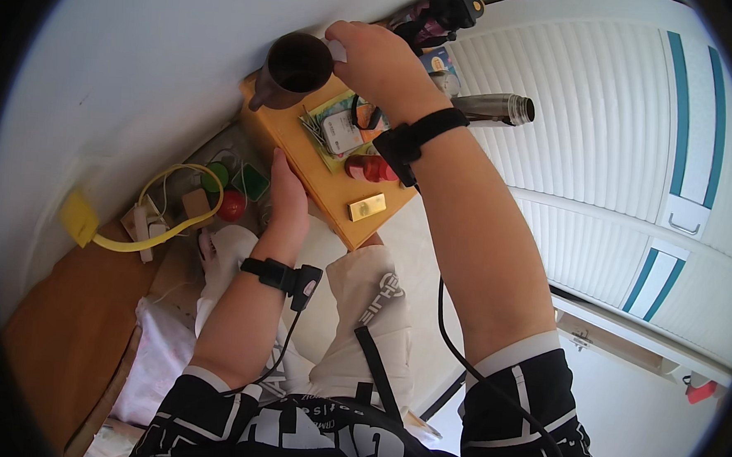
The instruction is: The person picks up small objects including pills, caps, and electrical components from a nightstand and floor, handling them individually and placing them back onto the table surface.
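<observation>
At the far edge of a small yellow-brown wooden table stands a dark brown mug, its handle at the lower left. My right hand is closed on a small thin white piece, which touches or overlaps the mug's right rim; its material is unclear. My left hand lies along the table's left side with fingers stretched out and holds nothing I can see. Between my arms the tabletop bears a white flat case, a red jar and a small gold box.
A steel flask without a lid and a dark drink bottle are beyond my right wrist. At left, a yellow strap hangs near a power strip, a red round thing and a brown wooden surface. White shutter cabinets line the right.
</observation>
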A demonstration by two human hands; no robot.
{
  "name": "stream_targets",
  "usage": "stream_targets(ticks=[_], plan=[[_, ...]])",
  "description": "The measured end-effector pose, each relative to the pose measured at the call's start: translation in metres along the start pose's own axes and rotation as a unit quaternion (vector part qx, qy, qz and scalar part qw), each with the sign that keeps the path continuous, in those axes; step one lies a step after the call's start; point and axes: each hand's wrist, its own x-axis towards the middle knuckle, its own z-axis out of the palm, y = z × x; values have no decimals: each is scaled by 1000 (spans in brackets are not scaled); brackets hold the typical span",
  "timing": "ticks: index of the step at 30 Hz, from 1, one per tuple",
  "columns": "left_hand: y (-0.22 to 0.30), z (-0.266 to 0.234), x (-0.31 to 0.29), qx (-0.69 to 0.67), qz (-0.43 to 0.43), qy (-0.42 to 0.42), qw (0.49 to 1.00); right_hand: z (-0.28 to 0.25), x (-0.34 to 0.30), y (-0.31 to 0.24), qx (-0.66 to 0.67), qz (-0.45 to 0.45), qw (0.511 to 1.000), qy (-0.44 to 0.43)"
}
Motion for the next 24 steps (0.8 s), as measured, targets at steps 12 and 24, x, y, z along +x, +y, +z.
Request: stream_targets(ticks=[12, 24], plan=[[-24, -20, 32, -2, 45, -17, 999, -18, -44, 21, 77, -41, 994, 73], [-24, -20, 22, 41, 32, -11, 999, -15, -168, -29, 67, 183, 978, -73]])
